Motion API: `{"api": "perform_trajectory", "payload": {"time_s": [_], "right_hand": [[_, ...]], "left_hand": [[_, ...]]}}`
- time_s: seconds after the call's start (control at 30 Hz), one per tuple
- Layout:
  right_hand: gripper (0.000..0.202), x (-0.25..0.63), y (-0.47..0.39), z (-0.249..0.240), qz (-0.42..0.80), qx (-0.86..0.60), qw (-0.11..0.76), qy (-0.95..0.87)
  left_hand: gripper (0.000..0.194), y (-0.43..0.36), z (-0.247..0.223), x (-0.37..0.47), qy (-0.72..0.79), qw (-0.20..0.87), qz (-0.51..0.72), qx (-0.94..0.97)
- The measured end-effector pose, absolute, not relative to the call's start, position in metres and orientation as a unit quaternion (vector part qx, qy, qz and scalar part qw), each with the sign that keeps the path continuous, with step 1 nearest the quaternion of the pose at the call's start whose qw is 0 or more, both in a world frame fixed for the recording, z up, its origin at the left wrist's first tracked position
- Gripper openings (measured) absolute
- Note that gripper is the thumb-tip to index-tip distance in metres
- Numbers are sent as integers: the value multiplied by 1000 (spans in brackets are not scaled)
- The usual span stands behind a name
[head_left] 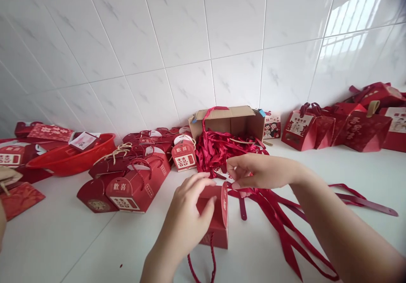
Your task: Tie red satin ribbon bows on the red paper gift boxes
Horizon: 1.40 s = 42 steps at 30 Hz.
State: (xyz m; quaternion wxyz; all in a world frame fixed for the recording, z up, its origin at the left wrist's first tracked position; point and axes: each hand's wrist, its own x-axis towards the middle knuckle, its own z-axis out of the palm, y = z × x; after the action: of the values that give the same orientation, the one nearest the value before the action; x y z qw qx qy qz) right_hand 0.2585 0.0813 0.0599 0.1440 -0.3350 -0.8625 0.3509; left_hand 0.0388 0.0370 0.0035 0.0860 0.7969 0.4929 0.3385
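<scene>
The red, gable-topped cardboard gift box [218,221] stands on the white bench [91,249], in front of the open brown cardboard carton [242,113]. Left hand [192,209]: grip curled around the box's top, holding it. Right hand [261,172]: grip pinched closed beside the box's rounded end panel (pinched item, if any, cannot be told). Glossy red fabric ribbons [222,149] spill from the carton.
</scene>
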Motion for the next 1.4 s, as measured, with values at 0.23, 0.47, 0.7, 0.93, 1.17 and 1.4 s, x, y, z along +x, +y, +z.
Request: {"api": "perform_trajectory", "payload": {"time_s": [0.23, 0.47, 0.7, 0.93, 1.17, 1.4], "right_hand": [[16, 252, 84, 53, 417, -374, 113, -821], [21, 249, 85, 49, 484, -342, 75, -802], [16, 245, 91, 42, 512, -354, 77, -779], [16, 248, 90, 46, 547, -310, 84, -773], [14, 248, 91, 41, 516, -336, 88, -783], [14, 244, 89, 41, 522, -340, 85, -778]], "left_hand": [[28, 27, 10, 44, 520, 39, 271, 809], [21, 12, 12, 53, 564, 34, 267, 781], [20, 11, 1, 53, 542, 5, 329, 774], [18, 11, -2, 58, 528, -6, 362, 768], [17, 14, -4, 58, 525, -5, 371, 765], [19, 12, -4, 62, 533, -23, 377, 757]]}}
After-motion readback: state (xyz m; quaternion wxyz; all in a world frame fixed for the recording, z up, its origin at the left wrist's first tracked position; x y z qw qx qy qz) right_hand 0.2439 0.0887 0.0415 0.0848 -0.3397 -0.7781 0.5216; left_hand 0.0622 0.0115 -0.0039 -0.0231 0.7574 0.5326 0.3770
